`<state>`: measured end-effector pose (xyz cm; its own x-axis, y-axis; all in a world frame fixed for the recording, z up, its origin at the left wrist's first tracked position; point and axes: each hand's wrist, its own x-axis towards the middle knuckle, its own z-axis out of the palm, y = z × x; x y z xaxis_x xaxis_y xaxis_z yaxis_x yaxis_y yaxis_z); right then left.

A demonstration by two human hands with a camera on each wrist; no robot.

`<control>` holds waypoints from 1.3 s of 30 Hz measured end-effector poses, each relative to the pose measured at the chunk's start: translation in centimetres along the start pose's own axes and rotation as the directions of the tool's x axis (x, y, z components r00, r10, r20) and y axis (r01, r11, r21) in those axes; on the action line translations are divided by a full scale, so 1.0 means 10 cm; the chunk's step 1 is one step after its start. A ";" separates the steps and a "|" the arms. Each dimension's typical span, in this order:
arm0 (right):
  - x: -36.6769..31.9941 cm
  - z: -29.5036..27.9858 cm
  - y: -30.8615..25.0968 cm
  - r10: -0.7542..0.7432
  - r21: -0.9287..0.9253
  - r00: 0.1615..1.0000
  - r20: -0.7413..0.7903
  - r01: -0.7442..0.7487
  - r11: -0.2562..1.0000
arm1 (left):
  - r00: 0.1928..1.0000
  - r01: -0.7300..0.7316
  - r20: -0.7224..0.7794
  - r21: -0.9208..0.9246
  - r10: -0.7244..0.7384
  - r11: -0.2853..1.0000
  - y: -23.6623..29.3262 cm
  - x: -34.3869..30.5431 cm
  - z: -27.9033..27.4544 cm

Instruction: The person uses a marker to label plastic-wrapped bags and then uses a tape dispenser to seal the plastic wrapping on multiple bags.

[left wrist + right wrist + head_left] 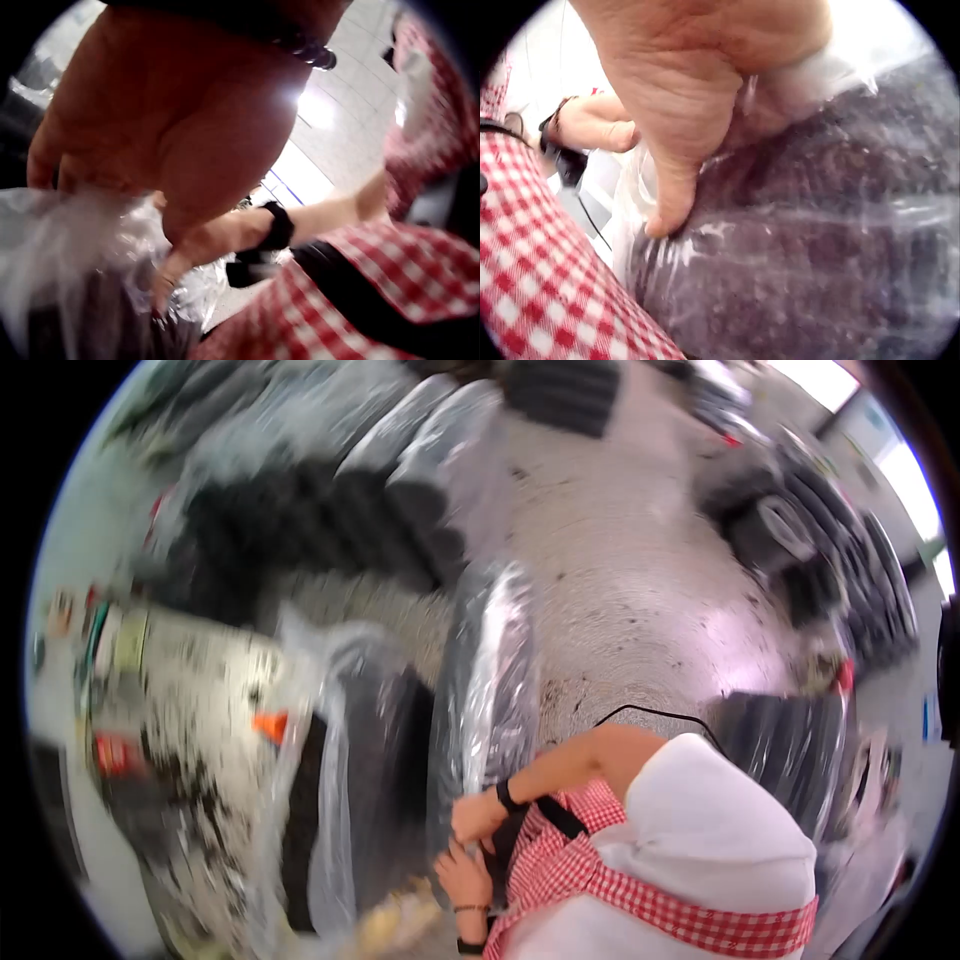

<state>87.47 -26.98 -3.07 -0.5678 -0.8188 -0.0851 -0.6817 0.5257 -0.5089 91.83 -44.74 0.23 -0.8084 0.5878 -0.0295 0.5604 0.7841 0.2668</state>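
A long dark grey padded roll in a clear plastic bag (487, 680) lies in front of the person, its near end at the apron. At this end the right hand (478, 818) grips the plastic. Its thumb (673, 202) bends down over the dark wrapped surface; the other fingers are largely hidden behind the hand. Close beside it the left hand (465, 875), wearing a bracelet and a black wrist strap, holds bunched plastic film (90, 225) at its fingertips. Their fingers almost meet in the head view.
Left of the roll stands another dark foam piece (370, 780) in loose plastic. Further left, a worn table (200, 670) bears an orange item (270, 726) and a red item (118, 754). Wrapped dark rolls (420, 490) are stacked behind; more bundles (780, 720) stand right. A black cable (660, 712) curves nearby.
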 end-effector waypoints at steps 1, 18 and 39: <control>0.07 0.09 0.06 -0.011 0.038 0.999 0.052 0.009 0.999 | 0.996 0.037 -0.082 -0.019 -0.039 0.999 0.08 -0.07 0.07; 3.21 -1.83 2.30 0.377 -0.131 0.901 -0.216 -0.409 0.903 | 0.931 0.289 -0.148 -0.264 -0.335 0.920 0.18 -0.19 0.53; 0.25 -2.35 0.61 0.807 0.899 0.480 -0.344 0.418 0.134 | 0.915 0.313 -0.116 -0.405 -0.388 0.859 -0.10 -0.10 0.48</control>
<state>71.07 -20.39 13.81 -0.9814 0.1107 -0.1570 0.0857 -0.4790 -0.8736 92.94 -45.14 -4.61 -0.9774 0.2107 -0.0189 0.1557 0.7770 0.6100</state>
